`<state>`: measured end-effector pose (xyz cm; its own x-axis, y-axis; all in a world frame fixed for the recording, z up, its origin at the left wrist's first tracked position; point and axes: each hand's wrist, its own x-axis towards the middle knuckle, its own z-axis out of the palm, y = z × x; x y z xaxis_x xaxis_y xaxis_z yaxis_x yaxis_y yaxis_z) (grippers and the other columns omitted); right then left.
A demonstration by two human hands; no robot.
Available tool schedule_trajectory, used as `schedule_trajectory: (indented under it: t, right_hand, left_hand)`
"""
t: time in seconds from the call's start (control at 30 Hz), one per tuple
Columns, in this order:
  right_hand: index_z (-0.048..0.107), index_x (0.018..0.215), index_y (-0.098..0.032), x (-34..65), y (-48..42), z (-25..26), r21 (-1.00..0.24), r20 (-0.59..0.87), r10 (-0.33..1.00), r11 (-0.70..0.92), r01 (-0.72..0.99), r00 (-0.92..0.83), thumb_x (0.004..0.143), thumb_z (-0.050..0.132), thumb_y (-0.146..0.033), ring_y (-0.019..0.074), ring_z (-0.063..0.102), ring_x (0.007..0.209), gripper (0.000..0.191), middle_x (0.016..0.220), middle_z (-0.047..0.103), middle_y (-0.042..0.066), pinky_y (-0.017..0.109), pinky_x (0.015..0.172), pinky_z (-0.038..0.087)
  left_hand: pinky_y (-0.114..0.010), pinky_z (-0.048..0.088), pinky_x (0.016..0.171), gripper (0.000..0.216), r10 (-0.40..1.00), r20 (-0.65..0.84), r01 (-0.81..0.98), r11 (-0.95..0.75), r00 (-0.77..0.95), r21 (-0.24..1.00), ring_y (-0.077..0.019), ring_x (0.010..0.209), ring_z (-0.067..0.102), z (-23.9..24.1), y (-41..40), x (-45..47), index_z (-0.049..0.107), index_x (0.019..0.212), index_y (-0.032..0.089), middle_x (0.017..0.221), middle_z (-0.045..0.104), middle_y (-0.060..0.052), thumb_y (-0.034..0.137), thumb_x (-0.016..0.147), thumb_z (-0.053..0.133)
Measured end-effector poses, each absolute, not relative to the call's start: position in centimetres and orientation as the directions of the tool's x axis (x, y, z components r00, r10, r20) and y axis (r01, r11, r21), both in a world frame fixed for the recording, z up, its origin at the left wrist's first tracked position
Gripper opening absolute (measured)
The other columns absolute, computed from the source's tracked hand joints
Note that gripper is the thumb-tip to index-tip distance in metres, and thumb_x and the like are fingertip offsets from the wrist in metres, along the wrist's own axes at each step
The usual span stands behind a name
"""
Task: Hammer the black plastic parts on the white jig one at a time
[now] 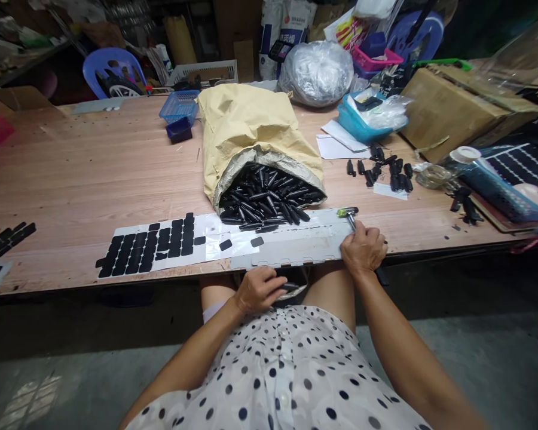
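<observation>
My left hand (259,291) is over my lap, below the table edge, its fingers closed on a slim black plastic piece (290,286). A pale bag opening (302,291) shows just behind that piece. At the table's front edge my right hand (364,246) grips a small hammer (348,213), head up, with a bit of yellow-green on it. Between the hands lies a grey board (291,251). Beyond it a paper sack (255,116) lies on its side, with many black tapered pieces (269,194) spilling from its mouth.
Left of the board is a white sheet (199,227) with rows of black rounded stickers (134,251). Loose black parts (394,170) lie at right, near a cardboard box (452,110) and a turquoise basket (363,122). A blue basket (179,106) stands behind the sack's left side.
</observation>
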<state>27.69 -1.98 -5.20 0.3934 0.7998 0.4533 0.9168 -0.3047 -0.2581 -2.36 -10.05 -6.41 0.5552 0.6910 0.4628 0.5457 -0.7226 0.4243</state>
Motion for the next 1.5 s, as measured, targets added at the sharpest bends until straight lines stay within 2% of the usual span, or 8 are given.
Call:
schedule_trajectory:
  t: [0.17, 0.33, 0.43, 0.57, 0.87, 1.1, 1.3, 1.5]
  right_hand:
    - [0.070, 0.122, -0.016, 27.8, -1.9, -5.2, -0.265, 0.429, 0.821, -0.286, 0.921, 0.378, 0.088, 0.051, -0.023, 0.0317, 0.049, 0.093, 0.040, 0.101, 0.057, 0.017, 0.040, 0.074, 0.033]
    - [0.069, 0.124, -0.015, 27.6, -1.9, -4.9, -0.263, 0.383, 0.839, -0.303, 0.916, 0.388, 0.089, 0.048, -0.023, 0.0331, 0.050, 0.095, 0.041, 0.103, 0.058, 0.019, 0.041, 0.074, 0.033]
    - [0.070, 0.123, -0.015, 27.5, -1.8, -4.9, -0.254, 0.391, 0.834, -0.310, 0.916, 0.390, 0.090, 0.048, -0.023, 0.0325, 0.050, 0.095, 0.041, 0.103, 0.059, 0.018, 0.040, 0.074, 0.032]
    - [0.070, 0.122, -0.016, 27.3, -1.7, -4.9, -0.268, 0.385, 0.834, -0.309, 0.913, 0.395, 0.089, 0.049, -0.022, 0.0318, 0.049, 0.094, 0.040, 0.103, 0.058, 0.017, 0.040, 0.074, 0.031]
    - [0.070, 0.121, -0.017, 27.2, -1.7, -4.8, -0.245, 0.391, 0.838, -0.304, 0.921, 0.381, 0.090, 0.049, -0.022, 0.0305, 0.050, 0.094, 0.038, 0.102, 0.058, 0.016, 0.039, 0.073, 0.031]
    - [0.070, 0.122, -0.017, 27.1, -1.8, -4.7, -0.243, 0.388, 0.837, -0.311, 0.919, 0.386, 0.090, 0.049, -0.022, 0.0308, 0.050, 0.094, 0.038, 0.103, 0.059, 0.016, 0.038, 0.074, 0.031]
    - [0.072, 0.122, -0.018, 26.9, -1.8, -4.4, -0.276, 0.368, 0.826, -0.342, 0.898, 0.427, 0.092, 0.048, -0.022, 0.0308, 0.052, 0.097, 0.039, 0.105, 0.062, 0.016, 0.039, 0.075, 0.032]
    - [0.074, 0.118, -0.021, 28.0, -1.8, -3.7, -0.413, 0.344, 0.834, -0.278, 0.867, 0.432, 0.091, 0.049, -0.022, 0.0273, 0.055, 0.092, 0.037, 0.098, 0.063, 0.013, 0.037, 0.075, 0.038]
  left_hand:
    - [-0.026, 0.055, 0.064, 0.027, 0.850, 0.293, 0.729, -0.526, 0.438, 0.437, -0.0164, 0.073, 0.069, -9.1, -13.1, -1.7, 0.077, 0.113, 0.024, 0.087, 0.069, -0.005, 0.041, 0.100, 0.060]
    - [-0.026, 0.055, 0.064, 0.024, 0.752, 0.394, 0.637, -0.658, 0.529, 0.401, -0.0158, 0.072, 0.067, -6.8, -12.5, -1.6, 0.079, 0.108, 0.024, 0.086, 0.069, -0.005, 0.037, 0.100, 0.061]
    - [-0.029, 0.055, 0.070, 0.024, 0.813, 0.463, 0.722, -0.552, 0.353, 0.417, -0.0173, 0.077, 0.066, -4.1, -9.4, -2.9, 0.079, 0.106, 0.024, 0.087, 0.070, -0.006, 0.030, 0.102, 0.056]
    - [-0.033, 0.056, 0.082, 0.020, 0.917, 0.389, 0.871, -0.259, 0.086, 0.417, -0.0218, 0.092, 0.066, -2.1, -3.5, -5.3, 0.078, 0.103, 0.026, 0.096, 0.069, -0.006, 0.024, 0.097, 0.059]
    - [-0.034, 0.051, 0.073, 0.011, 0.972, 0.228, 0.944, -0.126, 0.056, 0.304, -0.0265, 0.093, 0.067, -2.5, -0.4, -6.3, 0.076, 0.098, 0.024, 0.099, 0.068, -0.008, 0.028, 0.092, 0.067]
    - [-0.033, 0.051, 0.076, 0.009, 0.973, 0.228, 0.920, -0.074, -0.017, 0.384, -0.0256, 0.092, 0.066, -1.7, -2.9, -8.1, 0.076, 0.092, 0.025, 0.094, 0.068, -0.006, 0.033, 0.090, 0.072]
    - [-0.036, 0.049, 0.082, 0.012, 0.950, 0.196, 0.808, -0.311, 0.244, 0.500, -0.0237, 0.090, 0.062, -2.0, -4.5, -4.4, 0.077, 0.098, 0.026, 0.090, 0.072, -0.004, 0.035, 0.090, 0.076]
    - [-0.040, 0.048, 0.091, 0.011, 0.977, 0.080, 0.771, -0.206, 0.198, 0.603, -0.0253, 0.097, 0.060, -2.6, -2.7, -1.2, 0.080, 0.096, 0.028, 0.093, 0.072, -0.003, 0.032, 0.085, 0.080]
